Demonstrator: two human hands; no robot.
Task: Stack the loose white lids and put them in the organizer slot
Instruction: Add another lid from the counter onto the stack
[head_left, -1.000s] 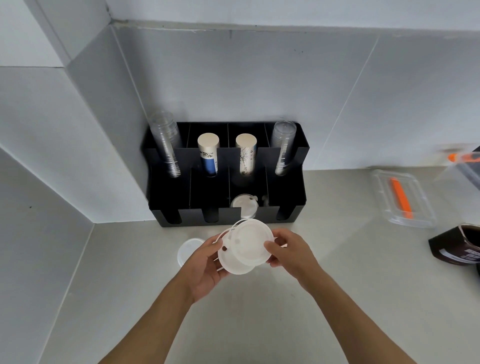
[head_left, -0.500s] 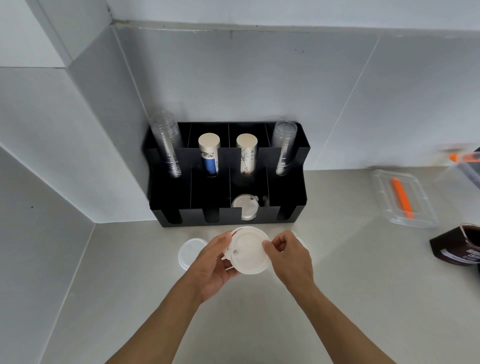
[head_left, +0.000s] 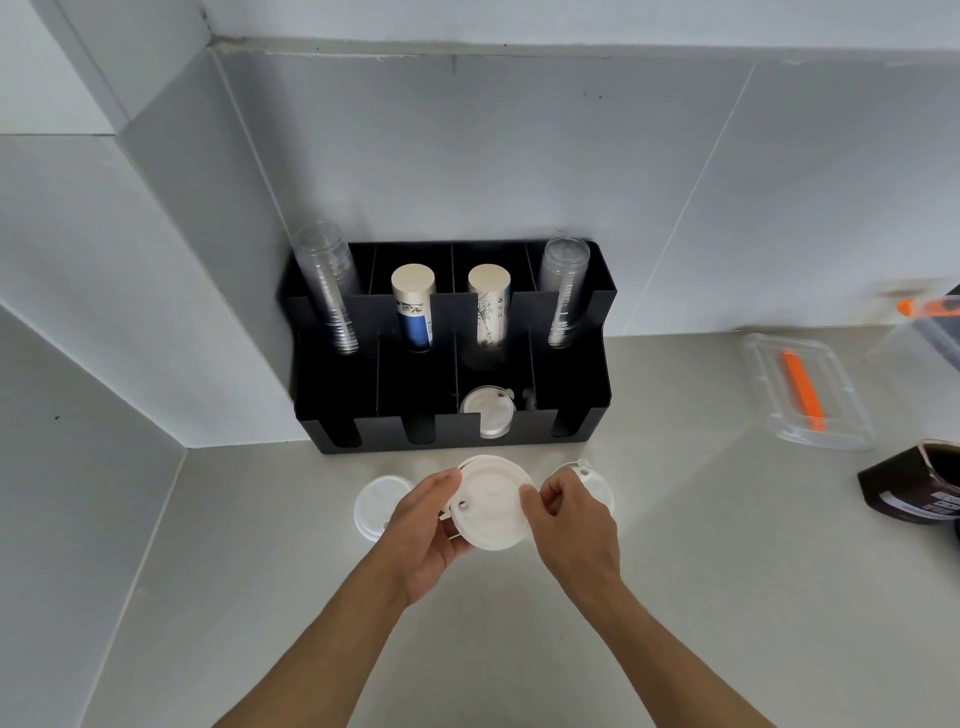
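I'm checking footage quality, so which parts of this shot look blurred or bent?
Head view: the right edge is smeared, blurring the orange-handled item; wide-angle distortion bends the wall tile lines; the hands and held lids stay sharp.

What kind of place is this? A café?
Probably a drinks counter in a café or break room. A black organizer against a tiled wall holds stacks of clear cups and paper cups, and both hands hold white lids.
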